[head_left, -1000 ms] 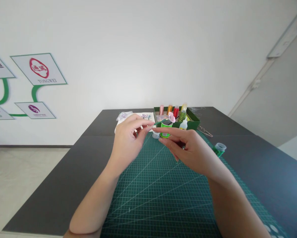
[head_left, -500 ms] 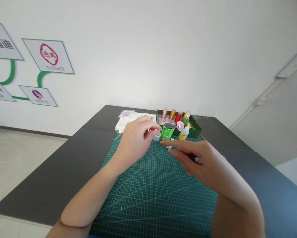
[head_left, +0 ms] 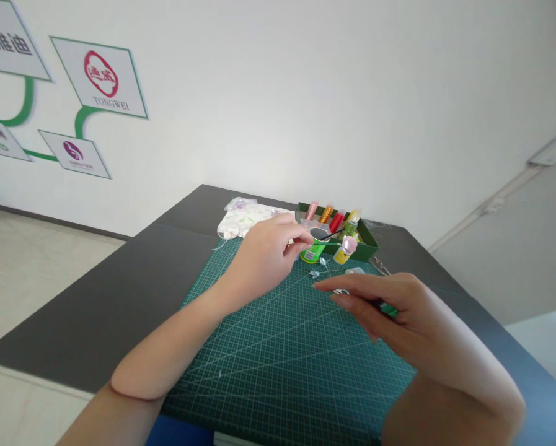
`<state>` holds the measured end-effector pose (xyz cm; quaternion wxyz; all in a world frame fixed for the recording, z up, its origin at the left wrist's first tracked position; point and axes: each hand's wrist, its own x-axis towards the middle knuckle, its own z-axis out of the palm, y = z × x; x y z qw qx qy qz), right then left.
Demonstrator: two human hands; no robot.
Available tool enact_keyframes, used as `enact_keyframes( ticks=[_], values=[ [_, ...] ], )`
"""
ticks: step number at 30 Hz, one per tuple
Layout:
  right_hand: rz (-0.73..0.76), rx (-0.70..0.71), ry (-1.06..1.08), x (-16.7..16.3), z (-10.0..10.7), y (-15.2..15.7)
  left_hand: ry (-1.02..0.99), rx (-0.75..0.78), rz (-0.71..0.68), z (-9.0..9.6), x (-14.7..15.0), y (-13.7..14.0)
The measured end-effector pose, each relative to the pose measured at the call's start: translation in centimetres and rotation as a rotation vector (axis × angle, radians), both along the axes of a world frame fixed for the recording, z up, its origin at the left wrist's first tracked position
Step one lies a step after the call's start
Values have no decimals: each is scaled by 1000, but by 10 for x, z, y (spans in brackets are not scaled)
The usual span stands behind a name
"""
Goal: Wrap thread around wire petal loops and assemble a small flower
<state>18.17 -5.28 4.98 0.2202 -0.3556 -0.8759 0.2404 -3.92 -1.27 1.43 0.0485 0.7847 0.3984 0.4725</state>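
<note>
My left hand (head_left: pixel 268 254) pinches the thin dark stem of a small pink flower (head_left: pixel 350 244), which points right in front of the green tray (head_left: pixel 369 248). My right hand (head_left: pixel 389 313) hovers over the green cutting mat (head_left: pixel 282 353) with its fingers stretched flat and apart, holding nothing; a green item (head_left: pixel 388 309) lies on the mat partly under it. A green pot (head_left: pixel 313 244) stands just beyond my left fingers. Small pale pieces (head_left: pixel 315 272) lie on the mat between the two hands.
The tray holds several small bottles (head_left: pixel 338 220) of coloured beads and a yellow glue bottle (head_left: pixel 340 254). A white patterned packet (head_left: pixel 243 220) lies behind my left hand. Metal tweezers (head_left: pixel 379 266) lie right of the tray. The dark table (head_left: pixel 119 291) ends near the floor on the left.
The view swung left and down. My left hand kept the flower stem and the flower dropped lower to the right. My right hand drew back toward me and spread flat above the mat.
</note>
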Motion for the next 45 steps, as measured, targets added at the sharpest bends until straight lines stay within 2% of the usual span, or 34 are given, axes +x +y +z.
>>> enact_keyframes(
  ticks=[8,13,16,20,34,45],
  values=[
    [3,54,33,7,4,-3,43,-11,-8,-3,2,0],
    [1,24,66,11,5,-4,64,-6,-45,-4,3,0],
    [-25,-9,102,17,4,-4,74,-19,-66,-4,3,0],
    [-83,19,144,26,3,-3,102,-59,-92,-3,4,-2],
    [-152,70,304,36,-2,14,179,-140,-235,0,2,-5],
    [-191,69,385,40,-12,36,169,-130,-331,4,0,-7]
  ],
)
